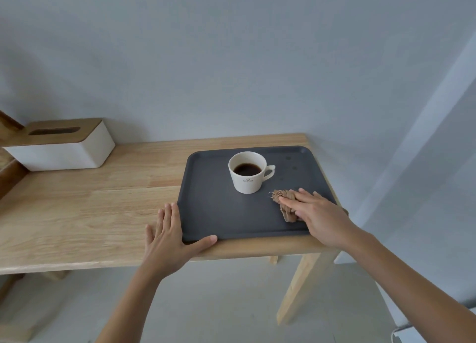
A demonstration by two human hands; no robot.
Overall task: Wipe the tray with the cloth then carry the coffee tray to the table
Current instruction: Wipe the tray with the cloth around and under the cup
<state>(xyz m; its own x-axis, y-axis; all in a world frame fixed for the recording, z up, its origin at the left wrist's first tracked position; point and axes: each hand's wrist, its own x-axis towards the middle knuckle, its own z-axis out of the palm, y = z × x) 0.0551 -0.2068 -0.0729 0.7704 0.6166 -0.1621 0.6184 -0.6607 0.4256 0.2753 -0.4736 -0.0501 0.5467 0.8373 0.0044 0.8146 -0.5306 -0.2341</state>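
A dark grey tray (213, 208) lies at the right end of a wooden table (90, 208). On it stands a white cup (247, 181) of black coffee, handle to the right. A crumpled brown cloth (282, 201) lies on the tray's right part, and my right hand (319, 214) presses flat on it with fingers stretched out. My left hand (170, 237) rests at the tray's near left corner, fingers along the left rim and thumb along the front rim. A few dark drops (291, 163) show on the tray beyond the cloth, near the far right corner.
A white tissue box (61, 152) with a wooden lid sits at the table's back left. The wall runs right behind the table. The tray's right rim reaches the table's right edge, with a table leg (301, 286) and pale floor below.
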